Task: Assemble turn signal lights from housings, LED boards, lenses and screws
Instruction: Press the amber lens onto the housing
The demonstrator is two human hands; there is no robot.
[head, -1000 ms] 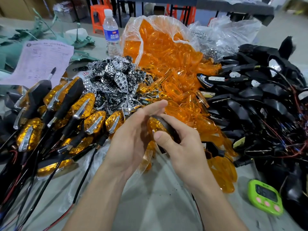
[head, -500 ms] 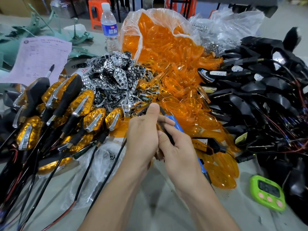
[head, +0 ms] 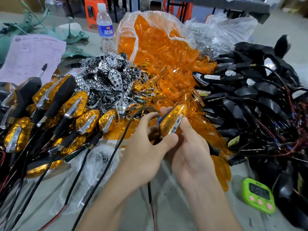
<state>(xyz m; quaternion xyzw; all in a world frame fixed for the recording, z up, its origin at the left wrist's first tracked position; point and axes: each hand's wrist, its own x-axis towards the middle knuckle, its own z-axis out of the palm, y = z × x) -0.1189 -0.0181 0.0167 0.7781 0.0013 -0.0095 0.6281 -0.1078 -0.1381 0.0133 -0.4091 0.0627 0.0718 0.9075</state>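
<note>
Looking down from the head camera, a turn signal light (head: 173, 121) with an amber lens and a chrome strip is seen held up between both hands, tilted with its tip pointing away. The left hand (head: 146, 147) is closed on its lower end, the thumb pressed against the lens and the fingers curled behind. The right hand (head: 191, 152) is clasped along the chrome side from the right. A black wire (head: 116, 147) is looped over the left hand and trails down to the near edge. Finished lights (head: 75, 110) are heaped to the left, well apart from the hands. Chrome reflectors (head: 108, 77) and a bag of amber lenses (head: 158, 47) are piled behind. Black housings (head: 250, 97) are stacked to the right, with a green timer (head: 257, 195) near them.
</note>
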